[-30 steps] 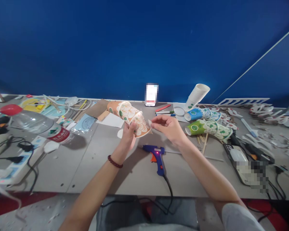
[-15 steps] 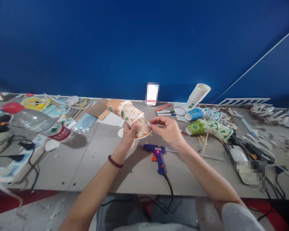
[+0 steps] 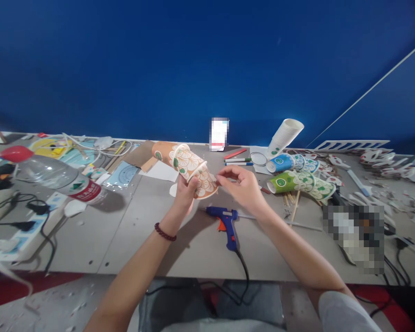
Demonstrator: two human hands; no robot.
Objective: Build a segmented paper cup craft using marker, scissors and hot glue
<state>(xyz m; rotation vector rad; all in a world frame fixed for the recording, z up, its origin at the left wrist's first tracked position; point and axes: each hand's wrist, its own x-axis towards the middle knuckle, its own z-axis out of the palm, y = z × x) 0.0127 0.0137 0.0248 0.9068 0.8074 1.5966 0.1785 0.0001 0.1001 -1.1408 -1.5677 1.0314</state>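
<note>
My left hand (image 3: 186, 194) is wrapped round the near end of a row of orange-and-white patterned paper cups (image 3: 190, 162), set end to end and tilted above the table. Thumb and forefinger of my right hand (image 3: 244, 189) are pinched close to the right side of the nearest cup. A small pale piece shows at that spot, but I cannot make out what the fingertips hold. Just below both hands, a blue hot glue gun (image 3: 231, 228) with an orange trigger lies on the table, a glue stick reaching out of its back.
Green cups (image 3: 283, 181), blue cups (image 3: 280, 163) and a leaning white cup stack (image 3: 286, 133) stand right. Markers (image 3: 238, 161) lie behind my hands. At left are a water bottle (image 3: 60, 179) and a power strip (image 3: 38, 230). The glue gun's cord (image 3: 244, 267) hangs over the front edge.
My right fingertips have drawn slightly to the right, away from the cup's side. My left hand and the cups stay nearly still. The glue gun's small red light no longer shows.
</note>
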